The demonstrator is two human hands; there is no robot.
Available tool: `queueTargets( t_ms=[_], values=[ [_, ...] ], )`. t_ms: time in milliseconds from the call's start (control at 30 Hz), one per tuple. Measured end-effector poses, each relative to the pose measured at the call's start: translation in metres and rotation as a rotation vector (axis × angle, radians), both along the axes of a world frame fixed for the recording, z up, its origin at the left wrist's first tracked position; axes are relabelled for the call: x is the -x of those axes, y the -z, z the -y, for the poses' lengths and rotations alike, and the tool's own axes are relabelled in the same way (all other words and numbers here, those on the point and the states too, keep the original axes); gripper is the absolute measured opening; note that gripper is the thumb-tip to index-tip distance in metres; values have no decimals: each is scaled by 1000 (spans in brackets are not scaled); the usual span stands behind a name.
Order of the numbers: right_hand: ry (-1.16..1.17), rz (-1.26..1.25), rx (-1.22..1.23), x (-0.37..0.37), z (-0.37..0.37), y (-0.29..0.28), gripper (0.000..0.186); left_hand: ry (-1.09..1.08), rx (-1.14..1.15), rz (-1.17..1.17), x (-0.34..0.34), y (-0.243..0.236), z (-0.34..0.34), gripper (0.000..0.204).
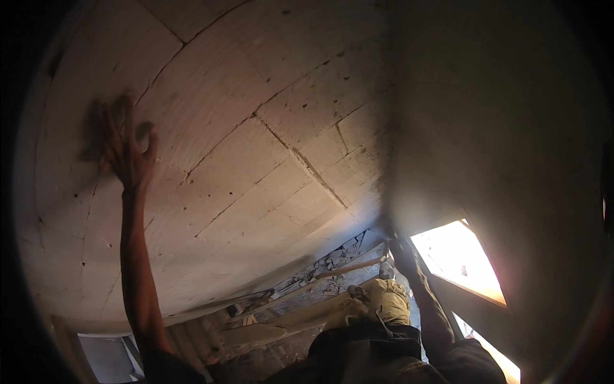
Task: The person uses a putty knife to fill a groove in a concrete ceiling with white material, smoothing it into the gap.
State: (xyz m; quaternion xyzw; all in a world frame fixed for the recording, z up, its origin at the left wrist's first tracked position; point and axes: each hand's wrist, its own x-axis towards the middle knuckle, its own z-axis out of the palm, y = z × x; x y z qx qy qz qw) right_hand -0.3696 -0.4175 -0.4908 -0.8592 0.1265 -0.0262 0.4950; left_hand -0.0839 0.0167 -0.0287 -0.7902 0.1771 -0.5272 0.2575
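Observation:
My left hand (130, 150) is raised at the left with its fingers spread, flat on or very close to a pale block wall (236, 166). Nothing shows in it. Dark joint lines, small pits and a raised ridge of mortar mark the wall's blocks. My right arm stretches forward and down to the corner where the block wall meets a smooth, dark side wall (499, 128). In the deep shadow there, my right hand (393, 240) is a dim shape. Its fingers cannot be made out, nor whether they hold anything.
Below me lie wooden planks (300, 313) and a strip of broken rubble (332, 259). My legs in tan trousers (377, 304) stand among them. Bright window openings (460, 259) break the right wall. Another opening (105, 358) shows at the lower left.

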Motion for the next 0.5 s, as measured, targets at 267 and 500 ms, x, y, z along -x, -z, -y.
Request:
queueTargets(
  t_ms=[267,500],
  values=[
    [-70,285,-312,-131,-111,-52,26,62,-258,73,-8,-12,-22,68],
    [25,818,-189,-225,-167,-4,23,145,-426,198,-17,-17,-20,64]
  ],
)
